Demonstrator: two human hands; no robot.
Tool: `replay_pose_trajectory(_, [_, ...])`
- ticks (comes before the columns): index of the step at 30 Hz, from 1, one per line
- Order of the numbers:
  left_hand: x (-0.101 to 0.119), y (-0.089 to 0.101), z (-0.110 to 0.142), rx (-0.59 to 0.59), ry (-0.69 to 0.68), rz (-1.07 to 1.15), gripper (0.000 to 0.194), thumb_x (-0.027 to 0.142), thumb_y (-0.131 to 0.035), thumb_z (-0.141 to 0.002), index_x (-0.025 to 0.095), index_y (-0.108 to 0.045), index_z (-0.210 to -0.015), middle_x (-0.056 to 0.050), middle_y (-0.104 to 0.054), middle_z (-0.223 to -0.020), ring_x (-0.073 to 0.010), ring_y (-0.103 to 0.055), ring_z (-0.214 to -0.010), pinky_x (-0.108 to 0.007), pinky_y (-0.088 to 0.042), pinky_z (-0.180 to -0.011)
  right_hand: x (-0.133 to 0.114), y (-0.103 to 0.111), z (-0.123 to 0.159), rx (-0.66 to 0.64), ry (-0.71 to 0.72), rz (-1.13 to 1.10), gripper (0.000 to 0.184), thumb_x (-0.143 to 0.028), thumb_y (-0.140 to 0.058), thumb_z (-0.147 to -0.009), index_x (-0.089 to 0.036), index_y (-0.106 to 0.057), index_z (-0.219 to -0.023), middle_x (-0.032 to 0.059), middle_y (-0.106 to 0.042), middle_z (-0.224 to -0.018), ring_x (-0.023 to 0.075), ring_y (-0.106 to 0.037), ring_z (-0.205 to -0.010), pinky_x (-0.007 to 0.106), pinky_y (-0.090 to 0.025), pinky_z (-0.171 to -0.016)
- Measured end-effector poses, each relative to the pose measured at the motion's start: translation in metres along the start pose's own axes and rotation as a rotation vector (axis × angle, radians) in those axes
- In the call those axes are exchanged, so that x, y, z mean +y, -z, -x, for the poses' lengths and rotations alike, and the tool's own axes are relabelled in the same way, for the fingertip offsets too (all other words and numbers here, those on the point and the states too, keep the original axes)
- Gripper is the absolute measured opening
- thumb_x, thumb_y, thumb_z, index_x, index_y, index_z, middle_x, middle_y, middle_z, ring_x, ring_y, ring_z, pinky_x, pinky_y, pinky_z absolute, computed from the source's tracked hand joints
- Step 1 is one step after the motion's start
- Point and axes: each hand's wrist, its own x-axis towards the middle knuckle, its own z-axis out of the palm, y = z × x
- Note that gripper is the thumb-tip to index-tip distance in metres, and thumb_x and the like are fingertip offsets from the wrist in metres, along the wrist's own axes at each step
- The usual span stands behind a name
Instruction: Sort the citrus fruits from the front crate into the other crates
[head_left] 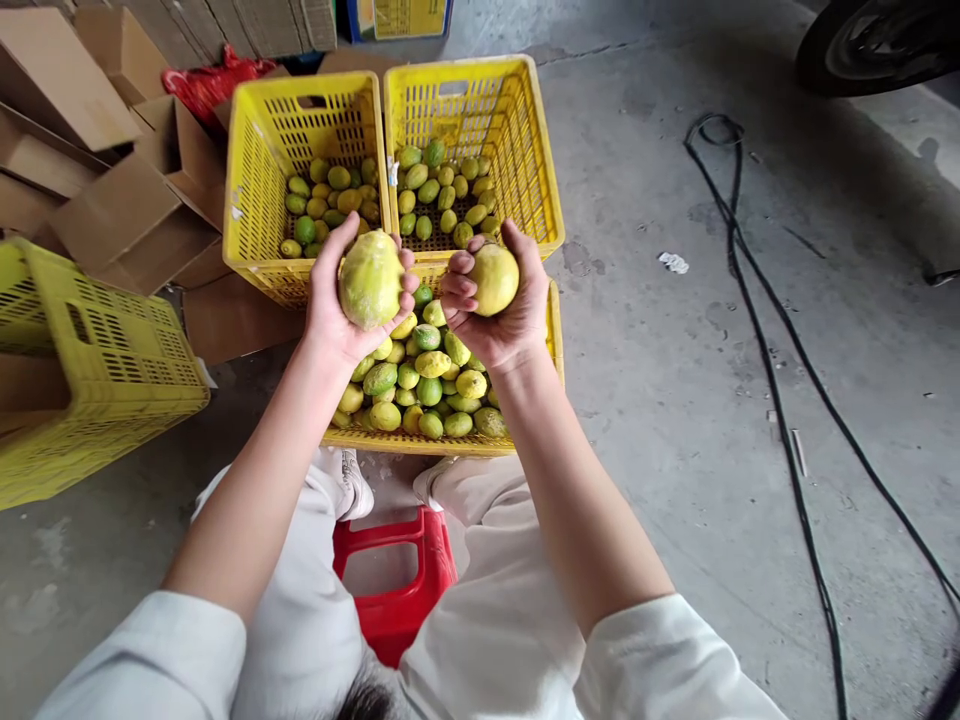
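Note:
My left hand (337,300) is wrapped round a large yellow-green lemon (371,281), its pale, bumpy skin facing up. A smaller, rounder yellow lemon (494,280) rests in my right hand (517,310), with the fingers curled about it. Both hands hover over a front yellow crate (442,449) filled with green and yellow lemons (430,364). Just beyond them stand two more yellow crates, one at the left (240,200) and one at the right (544,170), each with lemons on its bottom. My wrists and hands hide part of the front crate.
Another yellow crate (127,350) stands at left, near a heap of cardboard boxes (135,215) and a red plastic bag (214,85). A red stool (397,610) is beneath me. Black cable (780,420) lies on the concrete floor at right; a wheel (847,50) shows at upper right.

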Motion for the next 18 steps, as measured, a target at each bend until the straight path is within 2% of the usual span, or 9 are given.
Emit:
replay_pose_trajectory(3, [-0.001,0.006,-0.005,0.026,0.033,-0.017,0.051,0.073,-0.058,-0.108,0.030,-0.079,-0.127,-0.008,-0.086,-0.097,-0.0301,-0.087,-0.104,-0.032,-0.071,-0.076,0.006,-0.001,0.001,0.011,-0.022,-0.022,0.040,-0.067,-0.074,-0.098,-0.032,-0.059,-0.084,0.0001,-0.074,-0.083,0.0283,-0.079,-0.109,0.045,-0.074,-0.087])
replay_pose_trajectory(6, [-0.002,0.007,-0.005,0.030,0.041,-0.025,0.053,0.070,-0.052,-0.110,0.027,-0.079,-0.127,-0.010,-0.086,-0.100,-0.0329,-0.087,-0.111,-0.033,-0.072,-0.077,0.012,-0.005,0.002,0.031,0.007,-0.064,0.042,-0.067,-0.085,-0.089,-0.032,-0.062,-0.087,0.0008,-0.076,-0.087,0.0288,-0.079,-0.107,0.045,-0.074,-0.084])
replay_pose_trajectory(9, [-0.002,0.002,-0.002,0.001,0.043,-0.016,0.049,0.059,-0.050,-0.112,0.025,-0.077,-0.134,-0.011,-0.088,-0.113,-0.0365,-0.085,-0.123,-0.040,-0.074,-0.086,0.012,-0.009,0.003,0.015,0.049,-0.105,0.039,-0.065,-0.088,-0.086,-0.033,-0.069,-0.096,0.0004,-0.082,-0.098,0.0291,-0.078,-0.121,0.048,-0.074,-0.095])
replay_pose_trajectory(12, [0.000,-0.004,0.004,-0.025,0.028,-0.007,0.043,0.046,-0.045,-0.116,0.024,-0.074,-0.139,-0.010,-0.087,-0.123,-0.0362,-0.083,-0.132,-0.044,-0.074,-0.094,0.005,-0.011,0.004,-0.014,0.047,-0.143,0.031,-0.065,-0.071,-0.099,-0.033,-0.072,-0.101,0.0002,-0.086,-0.108,0.0285,-0.074,-0.141,0.054,-0.070,-0.109])
replay_pose_trajectory(15, [-0.001,-0.008,0.008,-0.042,0.013,-0.013,0.037,0.042,-0.048,-0.117,0.024,-0.074,-0.136,-0.010,-0.087,-0.121,-0.0344,-0.084,-0.132,-0.042,-0.074,-0.095,0.000,-0.013,0.005,-0.046,0.036,-0.162,0.033,-0.058,-0.057,-0.107,-0.032,-0.075,-0.104,-0.0004,-0.087,-0.108,0.0228,-0.068,-0.152,0.048,-0.064,-0.121])
replay_pose_trajectory(18, [-0.005,-0.009,0.009,-0.043,-0.010,-0.033,0.031,0.048,-0.061,-0.114,0.026,-0.075,-0.131,-0.009,-0.087,-0.120,-0.0336,-0.085,-0.127,-0.039,-0.074,-0.094,0.001,-0.014,0.007,-0.027,0.044,-0.102,0.033,-0.063,-0.061,-0.104,-0.034,-0.072,-0.094,-0.0008,-0.086,-0.102,0.0227,-0.068,-0.152,0.042,-0.064,-0.120])
